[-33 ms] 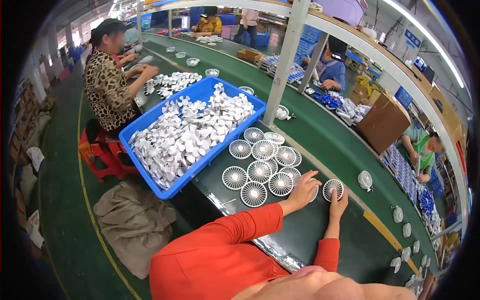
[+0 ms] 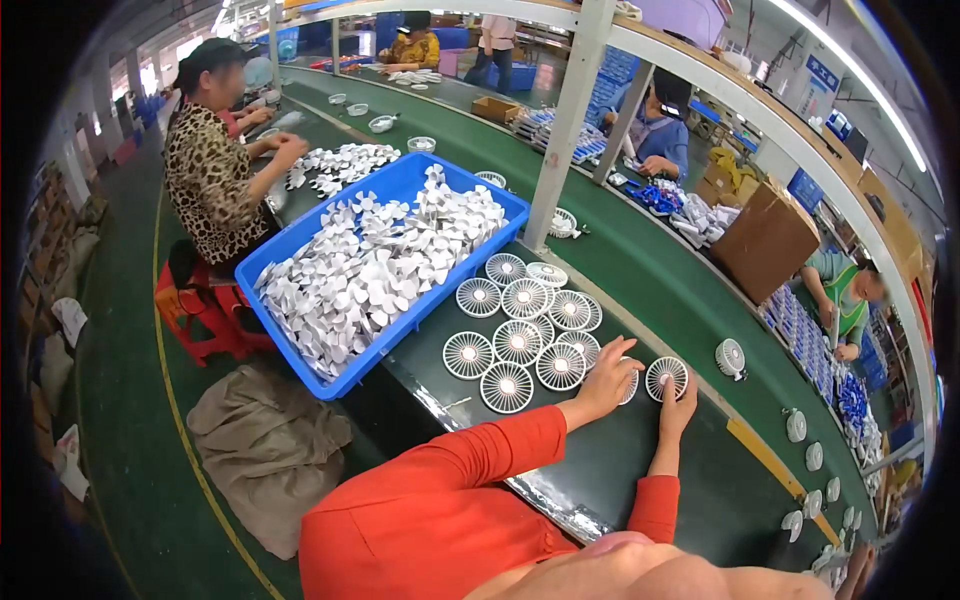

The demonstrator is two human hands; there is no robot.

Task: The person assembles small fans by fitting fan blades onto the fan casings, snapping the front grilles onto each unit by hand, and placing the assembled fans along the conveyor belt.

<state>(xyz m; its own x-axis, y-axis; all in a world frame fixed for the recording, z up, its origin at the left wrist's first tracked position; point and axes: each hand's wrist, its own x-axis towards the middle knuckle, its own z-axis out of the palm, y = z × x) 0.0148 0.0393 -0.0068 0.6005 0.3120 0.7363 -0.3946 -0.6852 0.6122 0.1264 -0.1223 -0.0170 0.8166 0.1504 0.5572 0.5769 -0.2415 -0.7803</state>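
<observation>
Under the curled fingers of my left hand (image 2: 604, 384) is a white fan grille (image 2: 629, 386), mostly covered by the hand. My right hand (image 2: 679, 408) grips another round fan grille (image 2: 667, 379) by its near edge, with the thumb and fingers around the rim. The two hands are close together over the dark worktable (image 2: 600, 455). Just left of them lie several more spoked white fan grilles (image 2: 507, 387), some overlapping. Beyond these, a blue tub (image 2: 425, 318) holds a heap of white fan blades (image 2: 385, 260).
A green conveyor belt (image 2: 690, 320) runs past the table's far side, carrying small fan units (image 2: 731, 357). A white metal post (image 2: 570, 120) rises at the table edge. At left, a co-worker (image 2: 215, 160) handles loose blades near a red stool (image 2: 205, 320). A cloth sack (image 2: 265, 440) lies on the floor.
</observation>
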